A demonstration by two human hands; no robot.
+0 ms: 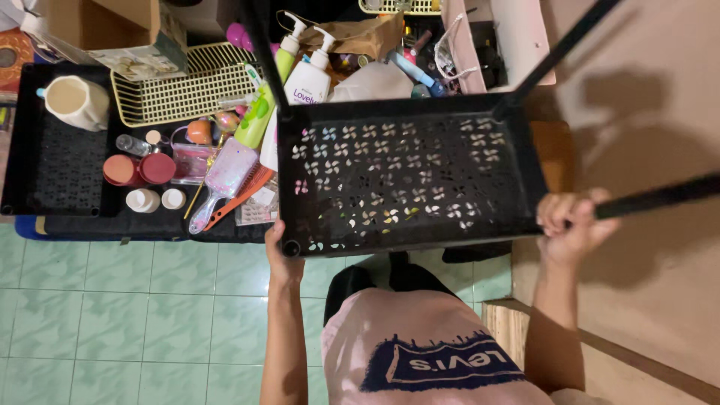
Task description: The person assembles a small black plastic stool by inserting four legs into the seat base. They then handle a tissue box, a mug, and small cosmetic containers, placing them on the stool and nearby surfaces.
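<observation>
Black perforated shelf tray [409, 176] held up in front of the chest, above the green tiled floor [112, 315]. Left hand [279, 255] grips the tray's near-left corner, fingers hidden under the rim. Right hand [571, 225] is fisted tight around a black leg pole [660, 196] at the near-right corner. Two more poles stick up from the far corners. Left of it: second black tray [22, 142] with a cream mug [75, 101], yellow basket [184, 90], glitter hairbrush [221, 184], lotion pump bottles [307, 71].
</observation>
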